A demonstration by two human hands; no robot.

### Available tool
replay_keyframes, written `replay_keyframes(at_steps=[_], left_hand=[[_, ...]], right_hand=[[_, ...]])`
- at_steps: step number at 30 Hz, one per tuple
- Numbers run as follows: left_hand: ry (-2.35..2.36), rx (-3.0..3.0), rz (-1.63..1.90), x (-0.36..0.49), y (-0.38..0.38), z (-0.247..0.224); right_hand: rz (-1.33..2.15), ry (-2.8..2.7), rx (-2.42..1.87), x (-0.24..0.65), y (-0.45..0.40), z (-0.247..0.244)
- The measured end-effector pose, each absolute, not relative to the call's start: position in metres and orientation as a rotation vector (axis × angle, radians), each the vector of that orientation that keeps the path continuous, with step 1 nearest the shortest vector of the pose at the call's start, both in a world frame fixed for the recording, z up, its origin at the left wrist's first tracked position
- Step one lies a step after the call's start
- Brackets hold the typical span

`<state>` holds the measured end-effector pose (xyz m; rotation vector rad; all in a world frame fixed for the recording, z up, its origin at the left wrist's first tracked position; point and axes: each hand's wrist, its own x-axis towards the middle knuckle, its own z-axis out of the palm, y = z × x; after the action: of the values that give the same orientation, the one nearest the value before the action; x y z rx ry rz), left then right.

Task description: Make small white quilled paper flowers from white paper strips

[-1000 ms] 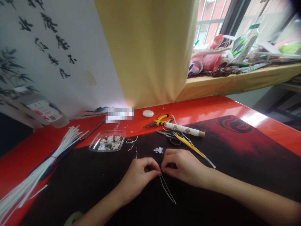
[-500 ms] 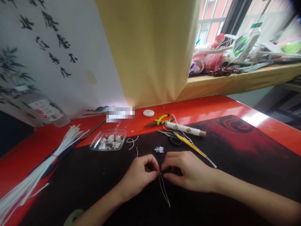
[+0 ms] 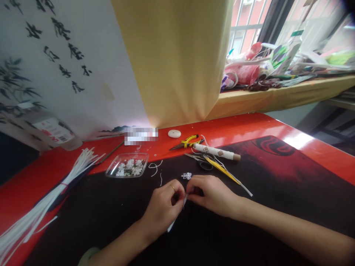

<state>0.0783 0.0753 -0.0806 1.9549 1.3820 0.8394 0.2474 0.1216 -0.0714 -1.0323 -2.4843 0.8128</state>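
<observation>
My left hand is closed in a pinch on a thin white cord, whose tail hangs below the fingers toward the lower left. My right hand pinches at the upper part of the same cord, its fingertips almost touching those of my left. The exact grip point is partly hidden by the fingers. Just beyond my right fingertips lies a small white knotted flower on the black mat. Two short offcuts of cord rest beyond my left hand.
A clear tray holds white flowers and beads. Yellow-handled pliers, a cord-wound stick, scissors and yellow tweezers lie behind my right hand. At left is a bundle of white cords; a white oval object sits at the back.
Both hands have shifted slightly up and left. The cord that hung as a loop toward the lower right now trails to the lower left, under my left hand.
</observation>
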Motion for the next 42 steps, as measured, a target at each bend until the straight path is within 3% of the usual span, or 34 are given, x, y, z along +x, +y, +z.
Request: replay_keyframes(at_steps=[23,34,42], left_hand=[[1.367,2.211,0.830,0.078,0.072,-0.087],[1.391,1.995,0.889,0.077,0.074,-0.083],[1.372,1.824,0.928,0.070,0.077,-0.078]], right_hand=[[0.575,-2.428,-0.993,0.250,0.119,-0.071],[0.310,-2.674,-0.818,0.257,0.112,-0.076],[0.357,-2.693,-0.791,0.264,0.110,-0.078]])
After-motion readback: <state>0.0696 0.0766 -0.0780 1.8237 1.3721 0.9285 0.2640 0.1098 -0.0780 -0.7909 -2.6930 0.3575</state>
